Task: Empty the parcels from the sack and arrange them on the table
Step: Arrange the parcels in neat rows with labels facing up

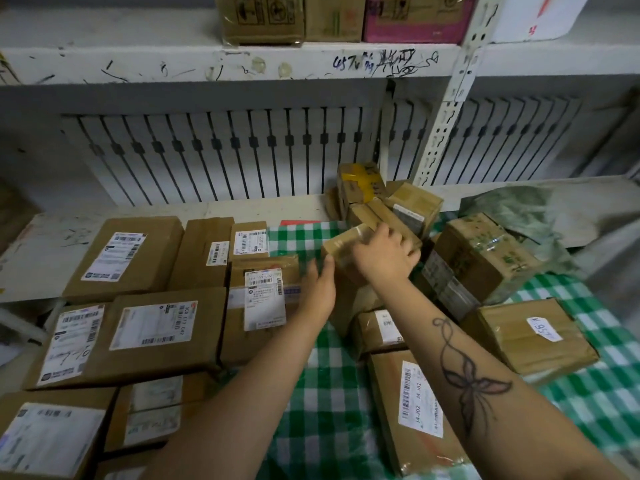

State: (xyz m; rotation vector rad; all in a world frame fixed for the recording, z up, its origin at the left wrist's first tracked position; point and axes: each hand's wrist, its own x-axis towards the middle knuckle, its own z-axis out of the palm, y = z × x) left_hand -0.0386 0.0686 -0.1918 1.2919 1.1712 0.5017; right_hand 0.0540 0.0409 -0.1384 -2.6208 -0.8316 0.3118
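A small taped brown parcel [343, 245] is held between both hands above the green-checked tablecloth [325, 386]. My left hand [317, 292] presses its near left side, and my right hand [384, 252] lies over its top right. Labelled brown parcels [152, 327] lie in tidy rows across the left of the table. A loose heap of parcels [474, 258] sits to the right. The crumpled grey-green sack [519, 209] lies at the back right behind that heap.
A white metal shelf [173, 64] with boxes [263, 19] on it runs overhead, its slotted upright [446, 123] at centre right. A slatted white panel [221, 150] backs the table. More parcels [533, 334] lie at the right, near my tattooed forearm.
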